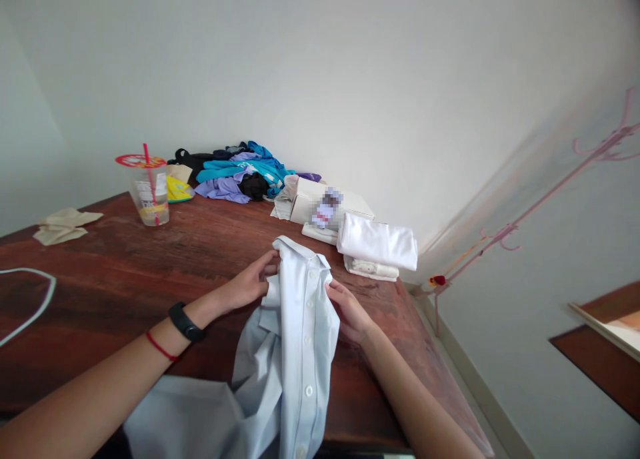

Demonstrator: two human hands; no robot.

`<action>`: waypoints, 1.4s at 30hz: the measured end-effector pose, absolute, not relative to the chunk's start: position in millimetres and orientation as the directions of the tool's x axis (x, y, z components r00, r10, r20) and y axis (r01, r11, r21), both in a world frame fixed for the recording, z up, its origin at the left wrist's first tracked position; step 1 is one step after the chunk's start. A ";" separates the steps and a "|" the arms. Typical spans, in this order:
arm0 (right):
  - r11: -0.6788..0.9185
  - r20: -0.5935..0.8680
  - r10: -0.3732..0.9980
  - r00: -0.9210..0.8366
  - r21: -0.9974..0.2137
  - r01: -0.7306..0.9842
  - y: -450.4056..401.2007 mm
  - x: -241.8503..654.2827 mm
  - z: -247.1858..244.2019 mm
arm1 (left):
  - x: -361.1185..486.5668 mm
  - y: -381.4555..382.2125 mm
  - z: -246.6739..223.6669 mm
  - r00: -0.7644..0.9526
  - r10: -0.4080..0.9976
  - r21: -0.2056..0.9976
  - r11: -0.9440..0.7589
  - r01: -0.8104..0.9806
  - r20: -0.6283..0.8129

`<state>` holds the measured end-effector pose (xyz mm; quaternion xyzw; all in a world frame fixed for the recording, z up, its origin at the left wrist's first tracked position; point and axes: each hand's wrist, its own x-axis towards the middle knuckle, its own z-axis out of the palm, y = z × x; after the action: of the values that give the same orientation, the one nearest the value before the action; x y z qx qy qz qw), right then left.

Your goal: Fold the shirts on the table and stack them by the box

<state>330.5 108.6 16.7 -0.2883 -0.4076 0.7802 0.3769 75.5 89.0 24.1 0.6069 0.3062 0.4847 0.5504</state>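
Note:
A pale blue-grey button-up shirt (297,339) is held up over the near side of the table, its collar at the top and its row of white buttons facing me. My left hand (255,279) grips it at the left edge just below the collar, with the fingertips partly behind the cloth. On the opposite edge, my right hand (350,312) pinches the shirt below the collar, thumb in front and the other fingers mostly behind. The lower part of the shirt hangs toward me, and its loose cloth spreads to the left near the table's front edge.
The wooden table (210,245) carries a plastic cup with a straw (153,195), a crumpled napkin (65,225) and a white cable (47,299). Farther back lie a clothes pile (240,172), a white box (305,202) and folded white cloths (377,242). A pink coat stand (545,205) is right.

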 end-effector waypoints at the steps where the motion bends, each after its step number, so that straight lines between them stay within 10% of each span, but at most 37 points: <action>1: -0.376 -0.145 0.833 -0.533 -0.856 -0.355 109.2 330.8 15.6 | 76.0 89.1 23.2 0.341 0.908 0.965 -0.190 -0.183 0.243; 21: -0.248 -0.103 0.933 -0.344 -0.878 -0.410 117.5 342.4 26.3 | 73.0 91.4 28.3 0.126 0.980 0.988 -0.155 0.011 0.152; 32: 0.020 0.061 0.995 -0.073 -0.881 -0.473 129.6 384.3 46.7 | 28.8 106.0 59.4 -0.498 0.840 0.814 -0.129 -0.567 -0.215; 42: 0.042 0.084 0.986 -0.142 -0.960 -0.277 136.7 389.7 46.5 | 1.2 99.6 72.2 -0.529 0.840 0.965 -0.221 -0.140 0.116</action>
<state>389.7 136.7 46.5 -0.3703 -0.4787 0.5849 0.5400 1.2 99.6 72.2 0.3381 0.5181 0.7045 0.3478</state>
